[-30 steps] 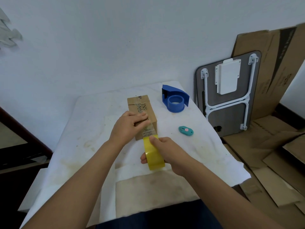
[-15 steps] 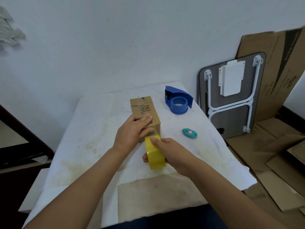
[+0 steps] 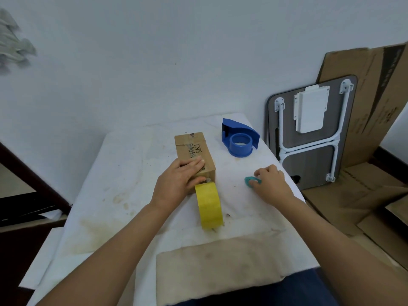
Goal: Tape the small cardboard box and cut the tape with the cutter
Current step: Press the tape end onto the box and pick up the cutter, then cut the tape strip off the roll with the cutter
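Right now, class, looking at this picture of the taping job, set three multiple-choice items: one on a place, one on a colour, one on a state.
1. Where does the blue tape dispenser stand?
A. Beyond and to the right of the cardboard box
B. On top of the box
C. On the floor

2. What colour is the tape roll?
A. Red
B. Yellow
C. Black

3. What is the right hand doing?
A. Holding the tape roll
B. Resting flat on the box
C. Closing on the teal cutter

Answers: 1 A, it stands on the table past the box; 2 B, the roll is plainly yellow; 3 C, its fingers sit on the cutter while the left hand presses the box.
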A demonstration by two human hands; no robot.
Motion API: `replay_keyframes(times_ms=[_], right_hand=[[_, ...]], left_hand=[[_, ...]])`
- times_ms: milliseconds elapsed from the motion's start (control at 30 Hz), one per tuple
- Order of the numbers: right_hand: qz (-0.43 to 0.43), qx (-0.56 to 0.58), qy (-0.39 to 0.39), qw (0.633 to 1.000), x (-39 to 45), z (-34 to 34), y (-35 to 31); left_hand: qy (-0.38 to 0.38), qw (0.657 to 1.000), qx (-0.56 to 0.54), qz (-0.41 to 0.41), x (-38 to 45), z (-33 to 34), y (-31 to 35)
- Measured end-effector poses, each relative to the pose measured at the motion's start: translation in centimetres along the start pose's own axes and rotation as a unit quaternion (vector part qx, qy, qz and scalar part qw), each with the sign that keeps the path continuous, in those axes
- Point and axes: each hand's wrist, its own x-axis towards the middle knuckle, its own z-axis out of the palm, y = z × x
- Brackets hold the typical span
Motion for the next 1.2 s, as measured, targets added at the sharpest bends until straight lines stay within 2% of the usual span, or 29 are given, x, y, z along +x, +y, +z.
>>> replay_keyframes(times_ms=[267, 333, 400, 467, 733, 867, 967, 1067, 1200], right_hand=[[-0.034, 0.077, 0.051, 0.995, -0.1, 0.5, -0.9], [-0.026, 0.192, 0.038, 0.98, -0.2, 0.2, -1.7], [-0.017, 0.32, 0.01, 0.947, -0.3, -0.3, -2.6], [-0.028, 0.385, -0.013, 0.922, -0.3, -0.8, -3.6], [-0.143, 0.441, -0.028, 0.886, -0.2, -1.6, -7.5], [-0.205, 0.341, -0.015, 0.917, -0.5, -1.2, -8.8], [-0.229, 0.314, 0.002, 0.921, -0.4, -0.8, -9.1], [-0.231, 0.288, 0.011, 0.929, -0.3, -0.6, -9.1], [-0.239, 0.256, 0.016, 0.937, 0.1, -0.5, -9.3]], left_hand=[[0.013, 1.0, 0.006, 0.011, 0.0, 0.1, -0.1], [0.013, 1.0, 0.005, 0.02, 0.0, 0.0, -0.2], [0.013, 1.0, 0.001, 0.026, 0.0, 0.0, -0.3], [0.011, 1.0, -0.002, 0.022, 0.1, 0.0, -0.3], [0.001, 1.0, -0.002, 0.025, 0.5, -0.4, -0.9], [-0.034, 0.998, -0.02, 0.042, 0.6, -0.9, -1.0], [-0.061, 0.996, -0.067, -0.015, 0.7, -1.5, -0.7], [-0.047, 0.962, -0.229, -0.139, 1.4, -3.2, -0.1], [0.043, 0.918, -0.294, -0.262, 1.5, -5.3, 0.8]])
